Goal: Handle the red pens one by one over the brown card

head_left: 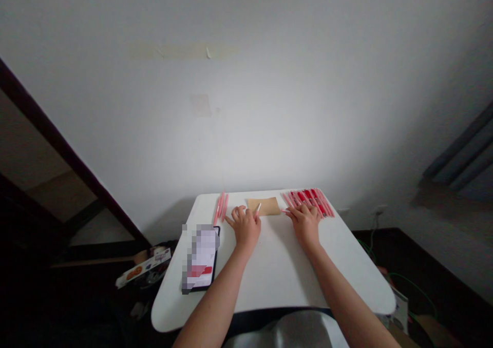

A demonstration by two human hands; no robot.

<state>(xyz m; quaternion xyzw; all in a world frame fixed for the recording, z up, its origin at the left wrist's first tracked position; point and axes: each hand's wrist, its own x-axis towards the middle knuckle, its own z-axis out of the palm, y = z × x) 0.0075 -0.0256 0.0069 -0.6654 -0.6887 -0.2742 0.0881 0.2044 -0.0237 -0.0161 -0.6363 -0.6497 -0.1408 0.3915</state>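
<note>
My left hand [245, 226] rests on the white table [277, 271] with its fingers curled round a thin pink stick [257, 210], whose tip reaches a small brown paper piece [266, 206]. My right hand [306, 223] lies further right, fingers bent over the near end of a row of several red and pink sticks [311, 200] at the table's far right edge; one pink stick end [285, 211] shows at its fingertips. A few pink sticks [221, 207] lie at the far left of the table.
A dark phone [202, 258] lies near the table's left edge. A small printed box [143, 268] sits on the dark floor to the left. A white wall stands right behind the table. Green cable [404, 281] runs on the floor at right.
</note>
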